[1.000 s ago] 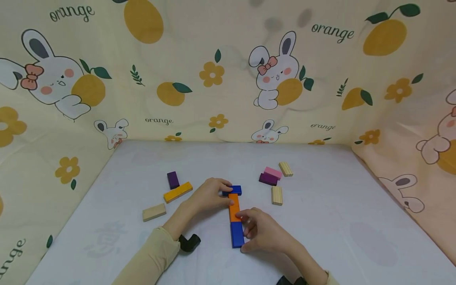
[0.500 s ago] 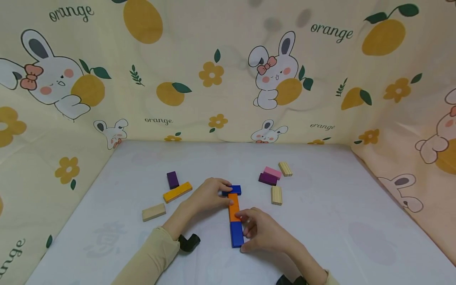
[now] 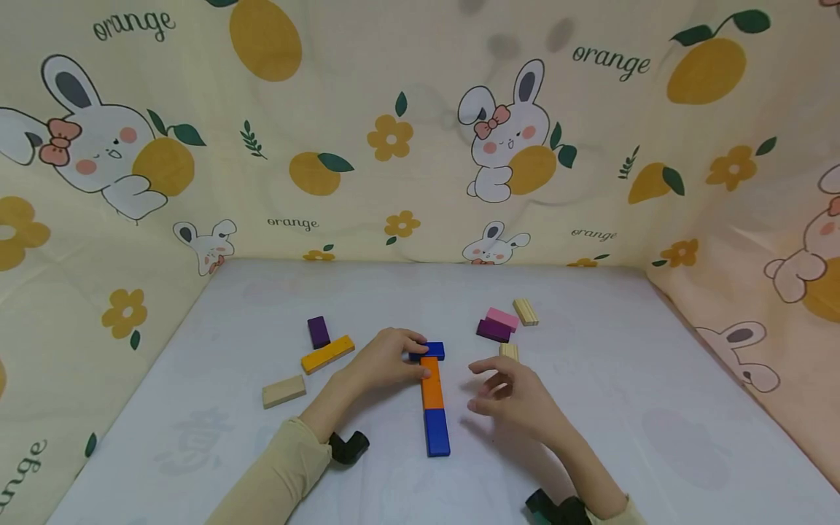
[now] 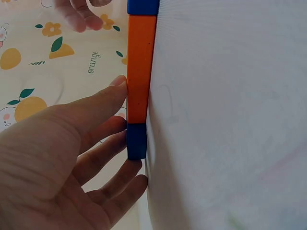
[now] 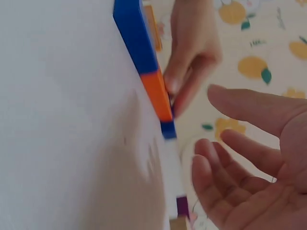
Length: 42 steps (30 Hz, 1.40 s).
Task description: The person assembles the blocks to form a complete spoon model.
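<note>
A blue block, an orange block and a second blue block lie in a row on the white surface. The far blue block lies crosswise, forming a T. My left hand rests at its left end. In the left wrist view, that hand's thumb touches the orange block and its fingers reach over and past the far blue block. My right hand hovers right of the row, apart from it, fingers loosely bent and holding nothing, as the right wrist view also shows.
At left lie a purple block, a yellow-orange block and a plain wooden block. At right are a pink block, a dark purple block and two ridged wooden blocks. A patterned cloth stands behind.
My right hand has come off the orange and near blue blocks, moving right and up. It now partly covers the nearer ridged block. My left hand and the row keep their places.
</note>
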### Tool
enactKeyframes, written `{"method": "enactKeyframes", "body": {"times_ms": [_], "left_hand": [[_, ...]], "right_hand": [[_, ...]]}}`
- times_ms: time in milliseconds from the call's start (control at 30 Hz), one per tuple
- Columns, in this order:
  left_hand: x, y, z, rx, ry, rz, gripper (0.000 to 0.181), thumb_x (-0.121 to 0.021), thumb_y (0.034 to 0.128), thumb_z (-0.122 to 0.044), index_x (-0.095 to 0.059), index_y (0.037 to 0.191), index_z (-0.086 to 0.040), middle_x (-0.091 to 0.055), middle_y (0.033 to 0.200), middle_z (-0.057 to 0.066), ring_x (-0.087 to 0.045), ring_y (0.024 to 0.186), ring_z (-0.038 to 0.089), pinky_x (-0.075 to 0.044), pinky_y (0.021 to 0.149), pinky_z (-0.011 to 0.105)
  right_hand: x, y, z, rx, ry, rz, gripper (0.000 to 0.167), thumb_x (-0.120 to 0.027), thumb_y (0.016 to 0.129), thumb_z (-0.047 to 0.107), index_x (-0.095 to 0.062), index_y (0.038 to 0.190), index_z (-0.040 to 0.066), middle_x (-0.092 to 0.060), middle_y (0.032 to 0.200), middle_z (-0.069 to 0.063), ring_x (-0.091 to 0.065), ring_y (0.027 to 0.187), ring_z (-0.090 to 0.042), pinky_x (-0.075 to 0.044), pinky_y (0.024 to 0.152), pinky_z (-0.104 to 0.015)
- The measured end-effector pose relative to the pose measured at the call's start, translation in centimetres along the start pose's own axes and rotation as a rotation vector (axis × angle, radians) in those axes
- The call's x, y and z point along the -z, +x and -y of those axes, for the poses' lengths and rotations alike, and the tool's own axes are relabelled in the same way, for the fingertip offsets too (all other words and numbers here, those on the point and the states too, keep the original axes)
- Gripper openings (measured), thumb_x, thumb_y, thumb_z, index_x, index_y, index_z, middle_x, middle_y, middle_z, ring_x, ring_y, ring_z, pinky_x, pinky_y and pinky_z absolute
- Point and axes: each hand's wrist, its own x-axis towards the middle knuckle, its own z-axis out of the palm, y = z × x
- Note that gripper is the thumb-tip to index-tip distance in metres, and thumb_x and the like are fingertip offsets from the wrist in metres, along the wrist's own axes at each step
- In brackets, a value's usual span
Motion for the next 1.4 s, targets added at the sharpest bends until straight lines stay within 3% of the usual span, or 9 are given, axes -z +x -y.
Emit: {"method": "enactKeyframes", "body": {"times_ms": [200, 300, 533, 800, 1400], "left_hand": [[-0.1, 0.0, 0.0, 0.004, -0.002, 0.003, 0.044, -0.077, 0.087, -0.033, -0.07, 0.122, -0.008, -0.061, 0.13, 0.003, -0.051, 0.126, 0.023, -0.035, 0.109, 0.043], [-0.1, 0.0, 0.0, 0.01, -0.007, 0.006, 0.044, -0.077, 0.0873, -0.033, -0.07, 0.123, -0.008, -0.061, 0.131, 0.003, -0.051, 0.126, 0.023, -0.035, 0.109, 0.043], [-0.1, 0.0, 0.0, 0.011, -0.01, 0.012, 0.043, -0.077, 0.0875, -0.033, -0.07, 0.123, -0.008, -0.061, 0.131, 0.003, -0.05, 0.126, 0.024, -0.035, 0.109, 0.044], [-0.1, 0.0, 0.0, 0.018, 0.003, 0.01, 0.044, -0.077, 0.0873, -0.034, -0.071, 0.122, -0.009, -0.061, 0.131, 0.003, -0.051, 0.126, 0.023, -0.035, 0.108, 0.043], [0.0, 0.0, 0.1, 0.009, -0.002, 0.006, 0.044, -0.077, 0.0872, -0.034, -0.071, 0.122, -0.008, -0.061, 0.13, 0.002, -0.051, 0.125, 0.023, -0.035, 0.108, 0.042]], "right_hand": [[2.2, 0.5, -2.1, -0.025, -0.002, -0.171, 0.047, -0.085, 0.08, 0.022, -0.066, 0.12, 0.007, -0.065, 0.106, -0.012, -0.062, 0.089, -0.022, -0.054, 0.078, -0.028], [3.2, 0.6, -3.1, -0.067, 0.006, -0.213, 0.054, -0.085, 0.079, 0.024, -0.063, 0.125, 0.008, -0.065, 0.104, -0.012, -0.063, 0.09, -0.025, -0.054, 0.077, -0.03], [4.5, 1.2, -4.2, -0.163, 0.02, -0.155, 0.071, -0.087, 0.076, 0.025, -0.054, 0.137, 0.01, -0.063, 0.105, -0.015, -0.059, 0.1, -0.03, -0.051, 0.076, -0.034], [4.8, 2.2, -5.2, -0.213, 0.021, -0.088, 0.075, -0.085, 0.077, 0.015, -0.048, 0.142, 0.009, -0.062, 0.11, -0.015, -0.058, 0.101, -0.03, -0.052, 0.077, -0.035], [4.2, 2.5, -5.2, -0.221, 0.009, -0.112, 0.067, -0.085, 0.076, 0.011, -0.054, 0.135, 0.006, -0.06, 0.105, -0.015, -0.056, 0.096, -0.028, -0.049, 0.072, -0.031]]}}
